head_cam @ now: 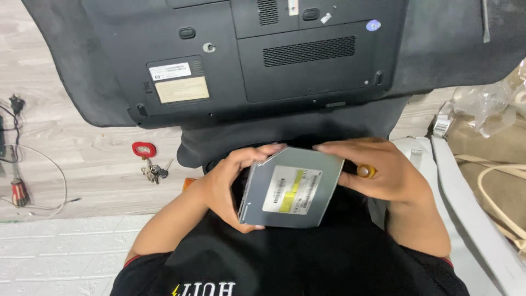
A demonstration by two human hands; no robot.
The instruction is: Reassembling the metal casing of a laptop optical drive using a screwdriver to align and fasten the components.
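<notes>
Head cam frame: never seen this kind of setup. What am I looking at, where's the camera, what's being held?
No robot here: a person works with bare hands, and the one camera sits on their head, looking down. Both hands hold a flat grey optical drive over the lap: the left hand grips its left edge, the right hand its right corner, with an amber-handled tool tucked in. Ahead lies a black laptop, flipped bottom-up on a dark cloth. On the wood floor to the left are a bunch of keys with a red tag, a red-handled screwdriver and cables.
</notes>
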